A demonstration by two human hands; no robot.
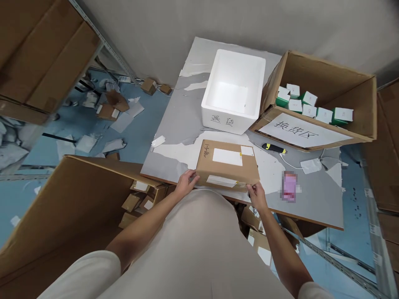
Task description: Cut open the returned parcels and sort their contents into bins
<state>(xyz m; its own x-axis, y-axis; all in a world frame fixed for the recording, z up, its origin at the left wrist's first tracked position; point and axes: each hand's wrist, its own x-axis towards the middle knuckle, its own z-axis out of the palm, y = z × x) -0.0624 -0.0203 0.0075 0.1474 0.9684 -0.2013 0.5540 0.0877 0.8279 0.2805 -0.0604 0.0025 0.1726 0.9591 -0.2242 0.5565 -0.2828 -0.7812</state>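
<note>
A closed brown cardboard box (202, 166) lies on the table in front of me, with white labels and handwriting on its top. A strip of white paper and clear tape run along its near side. My left hand (187, 183) grips the box's near left corner, fingers bent against it. At the near right corner, my right hand (257, 196) pinches the box's edge. Something small and dark shows by the right fingertips, too small to name. Beyond the box, a black and yellow cutter (273, 148) lies on the table.
A white foam box (229, 123) and a large carton (311, 132) holding several white-green boxes stand on the grey table (170, 124). A blurred pink item (289, 187) lies at right. An open carton (77, 199) with small parcels stands at lower left. Paper litters the floor.
</note>
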